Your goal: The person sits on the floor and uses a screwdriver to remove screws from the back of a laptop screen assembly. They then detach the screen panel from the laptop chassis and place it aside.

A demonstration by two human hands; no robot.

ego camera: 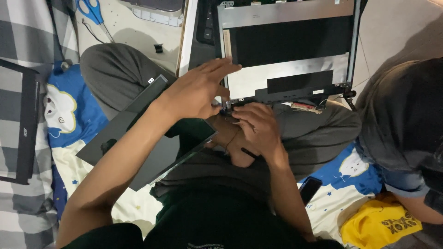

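Work piece: an opened silver laptop lid shell with black inner patches [286, 50] is seen in the upper centre of the frame, its lower edge resting on the person's lap.
Hinge area: a small dark hinge-and-connector spot [229, 105] at the lid's lower left corner is where both hands meet, at mid-frame.
Step in hand: fine work at that hinge corner is judged to be under way, most likely on a small fitting or cable end; the part itself is too small to be told.
Next move: a steady, precise fingertip action at the same corner is judged to be called for, with the lid kept from shifting.
Left hand [196, 92]: it is held flat and mostly open, fingers stretched along the lid's left edge and thumb lowered toward the hinge; nothing is seen gripped in it.
Right hand [258, 127]: its fingers are curled inward and pinched at the hinge spot; whether anything is held between them cannot be told.
Loose panel: a dark, glossy flat screen panel [138, 133] lies across the left thigh, under the left forearm, centre left.
Outward: a black screen bezel frame [27, 124] lies at the left edge, blue-handled scissors [92, 11] at the upper left, a black phone [309, 189] lower right, and yellow printed cloth [380, 223] at the bottom right.
Neighbour: another person's dark sleeve [406, 124] fills the right edge.
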